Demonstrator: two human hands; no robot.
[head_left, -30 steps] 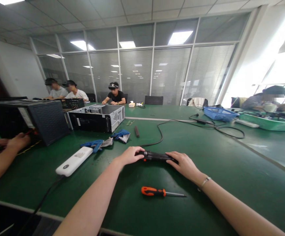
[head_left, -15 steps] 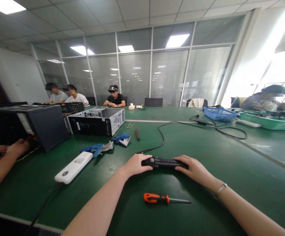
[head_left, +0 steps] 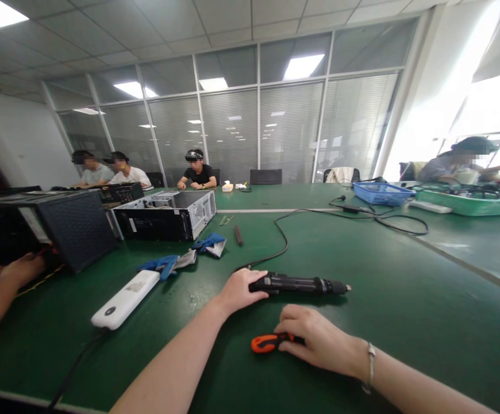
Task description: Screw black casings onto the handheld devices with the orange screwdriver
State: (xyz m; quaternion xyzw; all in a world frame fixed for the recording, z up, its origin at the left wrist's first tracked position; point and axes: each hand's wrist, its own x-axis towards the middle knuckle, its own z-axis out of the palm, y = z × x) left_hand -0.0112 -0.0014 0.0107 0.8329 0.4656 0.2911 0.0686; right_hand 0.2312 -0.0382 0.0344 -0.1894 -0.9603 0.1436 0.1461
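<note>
Clock: twelve points straight ahead from the person's seat
Screwdriver: the orange-and-black screwdriver (head_left: pixel 265 343) lies low over the green table (head_left: pixel 405 299), just past twelve and close in; bright orange butt toward nine, dark grip bands toward three, shaft hidden by the hand
Right hand: the right hand (head_left: pixel 316 336), a pale bracelet (head_left: pixel 369 365) at its wrist, has thumb and fingers drawn narrow around the screwdriver handle
Black tool: the black power tool (head_left: pixel 293 283) lies level just beyond the screwdriver, a slim dark barrel with a ribbed collar and a small metallic tip toward three
Left hand: the left hand (head_left: pixel 239 290) wraps thumb and fingers around the tool's nine o'clock end, hiding that end
Cable: a black cable (head_left: pixel 284 236) leads from beside the left hand, bending out toward one o'clock
Eleven o'clock: blue-and-grey gloves (head_left: pixel 161 266), with an open computer case (head_left: pixel 159 224) behind them
Near twelve: a brown bar (head_left: pixel 238 236), well apart from both hands
Ten o'clock: a white block (head_left: pixel 127 299) with a cord; past it a co-worker's hand (head_left: pixel 23 270) reaches into a dark tower (head_left: pixel 86 230)
One to two: a blue basket (head_left: pixel 381 198), then a green basket (head_left: pixel 469 206) full of cables
In the way: the right hand covers the screwdriver's shaft; the black tool bars the space directly beyond it
</note>
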